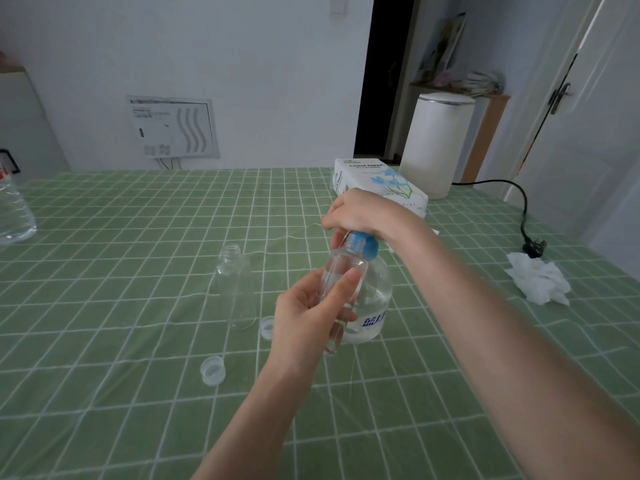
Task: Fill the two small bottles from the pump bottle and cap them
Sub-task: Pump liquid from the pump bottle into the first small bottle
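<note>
My left hand (306, 313) grips a small clear bottle (341, 275), tilted with its open mouth up under the blue pump head. My right hand (356, 213) is curled over the top of the pump bottle (375, 299), a clear bottle with a blue collar and a label of blue characters; the pump head is mostly hidden under that hand. A second small clear bottle (237, 289) stands upright and uncapped to the left. Two translucent caps lie on the cloth: one cap (213, 369) near the front, the other cap (267, 327) beside my left hand.
A green checked cloth (121, 341) covers the table. A tissue box (377, 185) and a white kettle (436, 143) with its cord and plug (535, 247) sit at the back right. A crumpled tissue (538, 282) lies right. A large clear water jug (14, 209) stands far left.
</note>
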A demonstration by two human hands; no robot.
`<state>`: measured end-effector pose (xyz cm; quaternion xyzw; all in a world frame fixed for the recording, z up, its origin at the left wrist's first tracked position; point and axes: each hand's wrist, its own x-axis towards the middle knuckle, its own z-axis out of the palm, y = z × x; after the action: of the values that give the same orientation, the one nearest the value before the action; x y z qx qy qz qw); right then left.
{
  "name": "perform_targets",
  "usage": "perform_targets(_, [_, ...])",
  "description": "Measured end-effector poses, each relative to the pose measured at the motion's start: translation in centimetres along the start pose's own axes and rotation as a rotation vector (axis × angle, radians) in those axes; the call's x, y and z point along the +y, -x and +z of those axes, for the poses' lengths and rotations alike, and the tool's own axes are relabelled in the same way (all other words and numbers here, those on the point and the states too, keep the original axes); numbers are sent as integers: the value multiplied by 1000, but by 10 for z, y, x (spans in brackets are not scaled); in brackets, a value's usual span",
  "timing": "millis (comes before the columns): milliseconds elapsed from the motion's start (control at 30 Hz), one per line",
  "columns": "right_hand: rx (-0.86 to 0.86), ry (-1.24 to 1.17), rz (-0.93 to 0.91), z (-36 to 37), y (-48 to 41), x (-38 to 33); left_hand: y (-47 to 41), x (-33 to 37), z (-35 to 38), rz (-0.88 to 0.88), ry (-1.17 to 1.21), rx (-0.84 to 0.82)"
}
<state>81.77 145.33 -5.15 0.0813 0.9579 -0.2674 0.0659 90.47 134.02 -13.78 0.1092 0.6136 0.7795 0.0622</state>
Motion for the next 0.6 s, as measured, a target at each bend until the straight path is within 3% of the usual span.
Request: perform_targets(600, [39, 53, -3, 0, 0, -2, 1, 1, 0, 7, 6, -11])
